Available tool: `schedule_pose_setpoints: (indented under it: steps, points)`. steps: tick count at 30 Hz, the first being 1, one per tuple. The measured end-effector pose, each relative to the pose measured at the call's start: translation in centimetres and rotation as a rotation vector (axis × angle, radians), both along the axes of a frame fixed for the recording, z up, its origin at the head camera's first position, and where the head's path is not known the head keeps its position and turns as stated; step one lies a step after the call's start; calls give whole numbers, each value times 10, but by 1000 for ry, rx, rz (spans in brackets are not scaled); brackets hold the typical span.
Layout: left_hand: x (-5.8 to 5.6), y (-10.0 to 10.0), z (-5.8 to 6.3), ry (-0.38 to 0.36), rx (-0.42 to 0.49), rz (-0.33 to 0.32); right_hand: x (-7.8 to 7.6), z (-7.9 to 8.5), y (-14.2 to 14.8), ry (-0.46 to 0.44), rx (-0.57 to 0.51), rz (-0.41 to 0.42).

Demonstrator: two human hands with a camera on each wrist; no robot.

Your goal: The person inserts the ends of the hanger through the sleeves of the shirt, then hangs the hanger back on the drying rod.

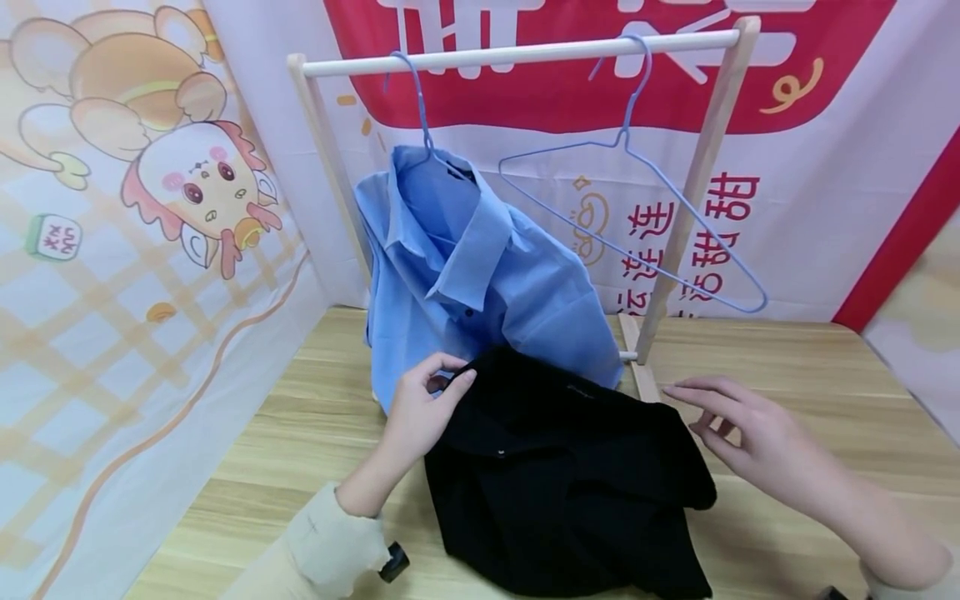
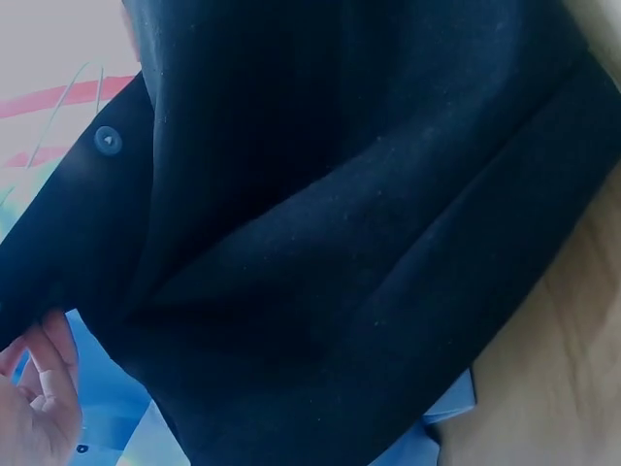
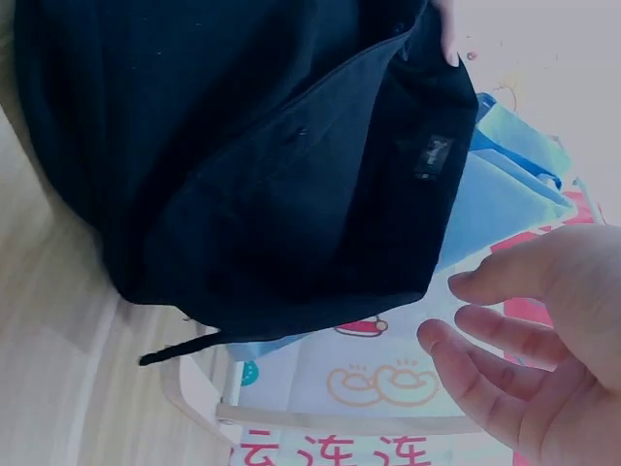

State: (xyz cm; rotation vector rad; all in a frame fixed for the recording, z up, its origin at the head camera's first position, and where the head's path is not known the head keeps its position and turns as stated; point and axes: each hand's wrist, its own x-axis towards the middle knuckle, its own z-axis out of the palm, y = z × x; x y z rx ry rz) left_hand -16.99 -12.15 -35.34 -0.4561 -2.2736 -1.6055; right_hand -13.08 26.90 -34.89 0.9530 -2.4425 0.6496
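A black garment (image 1: 570,483), with a button (image 2: 108,141) on its edge strip and a small label (image 3: 434,156) inside the top edge, is spread in folds in front of the shirt. My left hand (image 1: 423,408) pinches its upper left corner between thumb and fingers. Off its right edge, my right hand (image 1: 765,442) is held with fingers loosely bent and nothing in them; a gap separates its fingertips from the cloth in the right wrist view. Behind hangs a blue collared shirt (image 1: 555,292), its lower part hidden by the black garment.
A wooden rack (image 1: 517,55) stands at the back of the table (image 1: 810,392). The shirt hangs from one blue hanger (image 1: 423,108); a bare blue hanger (image 1: 697,221) hangs to its right. Printed cloth (image 1: 135,333) covers the left side.
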Motion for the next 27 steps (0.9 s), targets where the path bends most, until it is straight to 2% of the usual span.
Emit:
schedule_pose_setpoints:
  steps: [6,13,22,27]
  points:
    - [0,-1,-6,-20,-2,-16,-2,12,1,-5,-38,27]
    - [0,-2,-10,-32,-14,-29,-1,37,-1,-35,-154,20]
    - [2,-5,-10,-48,-31,-15,-4,65,-1,63,-226,28]
    - [2,-5,-10,-55,-30,-16,-6,83,3,110,-217,-21]
